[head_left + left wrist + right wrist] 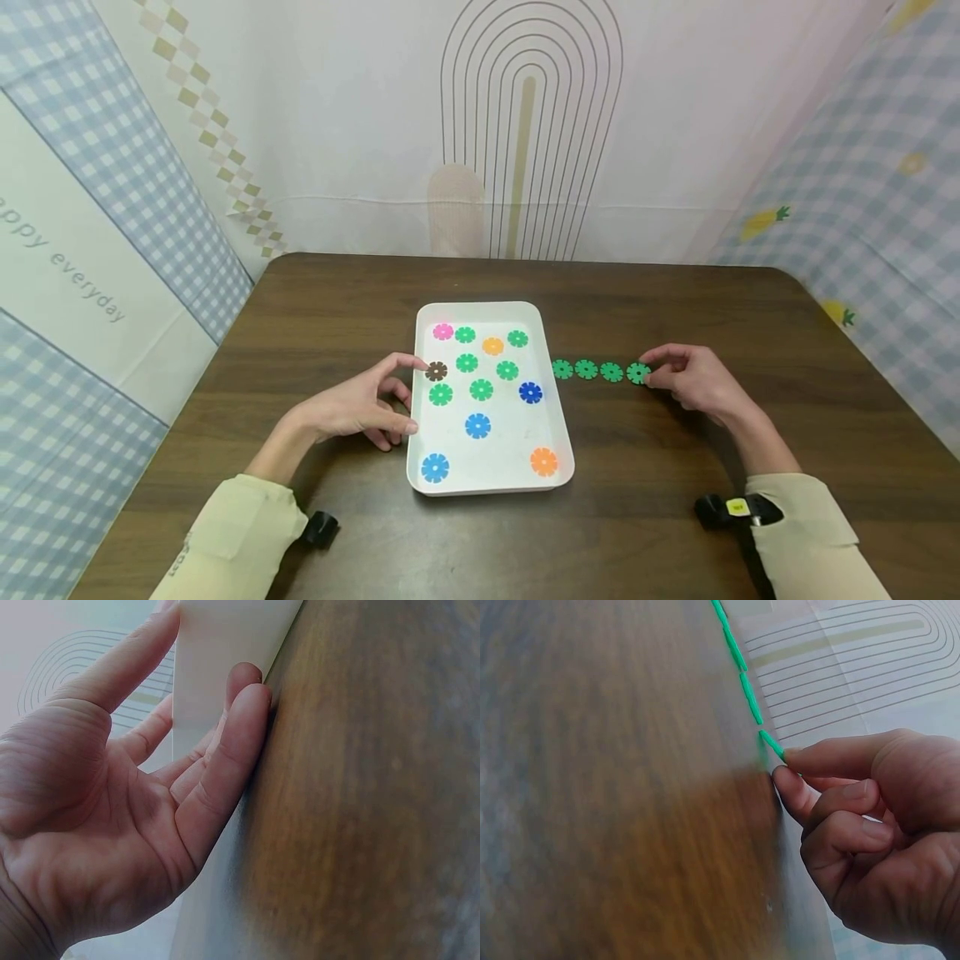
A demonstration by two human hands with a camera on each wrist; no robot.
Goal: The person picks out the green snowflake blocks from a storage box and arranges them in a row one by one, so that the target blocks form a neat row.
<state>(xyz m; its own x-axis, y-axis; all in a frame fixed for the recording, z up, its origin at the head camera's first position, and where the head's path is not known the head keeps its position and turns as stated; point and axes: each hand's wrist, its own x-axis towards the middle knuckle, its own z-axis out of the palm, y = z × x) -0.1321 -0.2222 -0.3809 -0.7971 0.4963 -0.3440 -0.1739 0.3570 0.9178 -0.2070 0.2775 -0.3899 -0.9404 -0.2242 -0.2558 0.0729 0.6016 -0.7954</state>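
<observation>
My left hand (360,404) is at the left side of a white tray (510,471), thumb on the rim and other fingers along the outer wall. Its index fingertip reaches over the rim beside a brown notched disc (437,371). My right hand (693,379) pinches a green notched disc (637,373) between thumb and finger at the right end of a row. The right wrist view shows that disc (772,745) tilted, its far edge low at the table. Three more green discs (586,369) lie flat in line between it and the tray.
Inside the tray are several loose notched discs: green (482,389), light blue (477,426), dark blue (530,392), orange (543,462) and pink (443,332). The tray stands on a dark wooden table (637,517). A patterned cloth (360,125) hangs behind the table's far edge.
</observation>
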